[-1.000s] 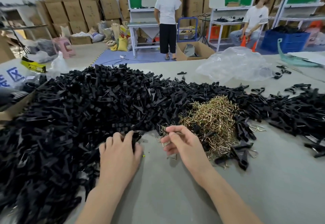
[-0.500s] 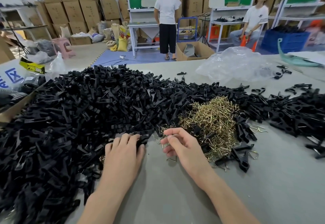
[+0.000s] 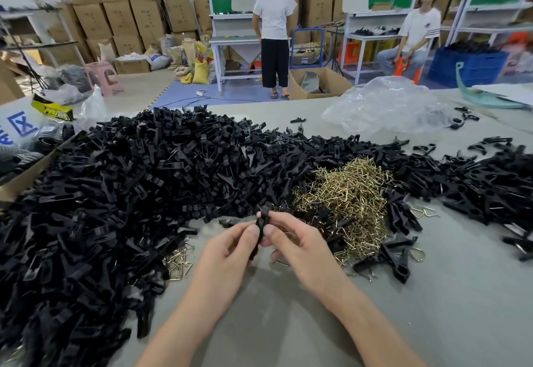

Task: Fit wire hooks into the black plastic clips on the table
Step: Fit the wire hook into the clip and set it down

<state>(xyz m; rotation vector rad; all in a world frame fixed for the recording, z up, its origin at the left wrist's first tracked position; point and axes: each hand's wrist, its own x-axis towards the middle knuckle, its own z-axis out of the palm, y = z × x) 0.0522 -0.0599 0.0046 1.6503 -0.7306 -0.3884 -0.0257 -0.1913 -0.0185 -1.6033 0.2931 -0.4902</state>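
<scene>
Grey table (image 3: pixel 288 326) | black clip (image 3: pixel 263 216) upright, pinched between fingers (image 3: pixel 253 232) of left hand (image 3: pixel 227 254), right hand (image 3: pixel 300 247)

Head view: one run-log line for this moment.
left hand: pinches black plastic clip | right hand: pinches same clip | hook seated: cannot tell | wire hook pile: beyond right hand

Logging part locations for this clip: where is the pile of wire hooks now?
Head view: the pile of wire hooks lies right of centre on the table, amid black clips, just beyond the right hand.

Two hands (image 3: pixel 227 254) (image 3: pixel 300 247), one held clip (image 3: pixel 263 219), two bystanders (image 3: pixel 274 20) (image 3: pixel 418 32)
</scene>
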